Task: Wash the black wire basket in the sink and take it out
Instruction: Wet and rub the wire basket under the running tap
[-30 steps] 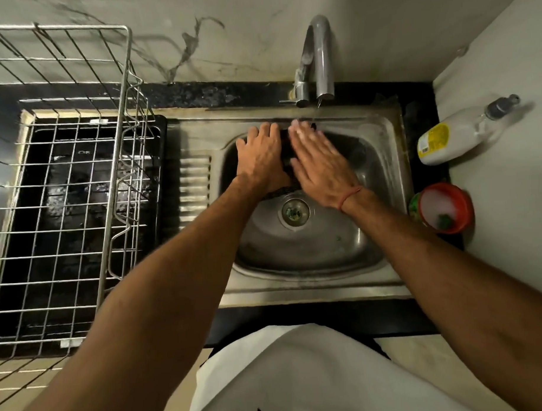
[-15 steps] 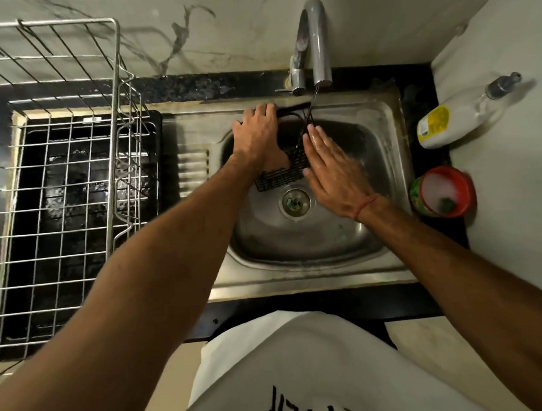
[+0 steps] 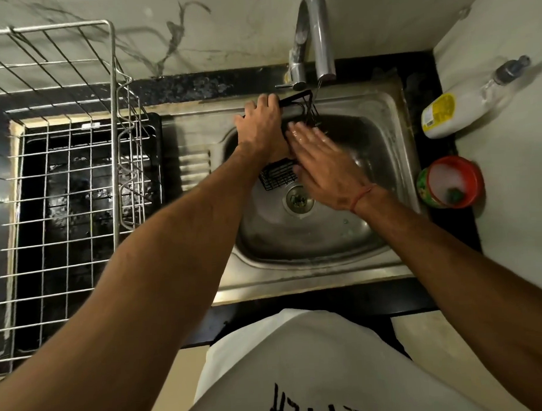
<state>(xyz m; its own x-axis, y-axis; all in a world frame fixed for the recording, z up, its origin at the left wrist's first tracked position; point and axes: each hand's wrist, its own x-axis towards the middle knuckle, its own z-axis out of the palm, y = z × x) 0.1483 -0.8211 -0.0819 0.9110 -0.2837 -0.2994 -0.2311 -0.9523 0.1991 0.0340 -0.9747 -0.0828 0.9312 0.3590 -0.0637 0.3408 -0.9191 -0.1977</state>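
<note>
A steel sink (image 3: 297, 284) is set in a black counter below a pale wall, with a thin stream falling from the tap (image 3: 316, 34). The left hand (image 3: 262, 125) grips the black wire basket (image 3: 278, 177), holding it tilted over the bowl under the water. The right hand (image 3: 326, 163) lies flat against the basket, fingers straight and wet. A wire dish rack (image 3: 66, 181) stands at left; a white bottle (image 3: 463, 106) and red tub (image 3: 451, 182) sit at right.

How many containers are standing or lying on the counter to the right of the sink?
2: a white bottle lying on its side by the sink's far right corner, and a red tub nearer, beside the sink. None seems hidden.
</note>
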